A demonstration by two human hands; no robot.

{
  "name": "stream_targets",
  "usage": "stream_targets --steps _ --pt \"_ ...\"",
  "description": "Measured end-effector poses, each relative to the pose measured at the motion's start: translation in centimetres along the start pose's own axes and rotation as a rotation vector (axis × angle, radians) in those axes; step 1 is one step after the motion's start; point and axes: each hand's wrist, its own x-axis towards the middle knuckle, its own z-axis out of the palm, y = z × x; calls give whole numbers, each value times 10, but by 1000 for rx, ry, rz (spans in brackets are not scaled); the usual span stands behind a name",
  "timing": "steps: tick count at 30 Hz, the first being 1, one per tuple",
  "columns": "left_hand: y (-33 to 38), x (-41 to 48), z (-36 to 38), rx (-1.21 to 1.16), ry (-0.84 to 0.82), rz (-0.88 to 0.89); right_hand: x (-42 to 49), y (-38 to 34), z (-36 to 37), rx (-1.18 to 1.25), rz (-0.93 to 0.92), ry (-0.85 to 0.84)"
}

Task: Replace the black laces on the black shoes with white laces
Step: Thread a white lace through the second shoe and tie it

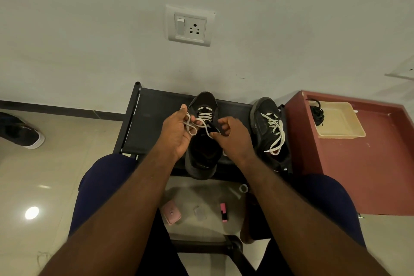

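Middle shoe point(202, 145): black, on the black rack point(152, 123) in front of me, toe to the wall, between my hands.
White lace point(205, 116): crossed through this shoe's eyelets nearest the toe, with both ends drawn out to my hands.
Left hand point(177, 132): fingers curled round slack loops of the white lace.
Right hand point(234, 136): thumb and finger pinch the other end, just beside the tongue.
Right-side shoe point(264, 127): black, on the same rack, with a second white lace point(276, 132) crossed along its length and its ends loose and untied.
Black laces point(316, 112): a bundle lying at the edge of the beige tray point(340, 135) on the red table point(380, 163).
Done, by my reckoning: both black laces are out and one shoe is relaced.
Left: thread the upper eyelets of the middle shoe, and perhaps tie both.
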Motion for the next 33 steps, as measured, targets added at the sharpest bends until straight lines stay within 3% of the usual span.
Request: stream_targets --steps 2,4,8,14,18,24,27,28,33 --pt "0 -1 0 6 -14 7 -8 -9 -8 -24 -153 -23" --pt "-1 0 -2 13 -8 7 -13 -16 -10 34 -180 -79" --pt "-8 -5 0 102 -31 20 -11 -25 -1 116 -129 -139" --pt "-8 -10 -1 154 -27 45 -1 -29 -13 129 30 6" --pt "-3 -20 -2 508 -24 187 4 -60 -66 618 168 57" --pt "-10 -24 -4 1013 -179 419 10 -113 -138 699 31 306" --pt "-12 -17 -8 1128 -14 545 5 -130 -152 1109 -3 178" --pt "-11 -12 -12 1175 41 559 3 -132 -151 1133 10 126" --pt "-24 2 -24 1479 -4 413 3 -111 -111 442 175 -129"
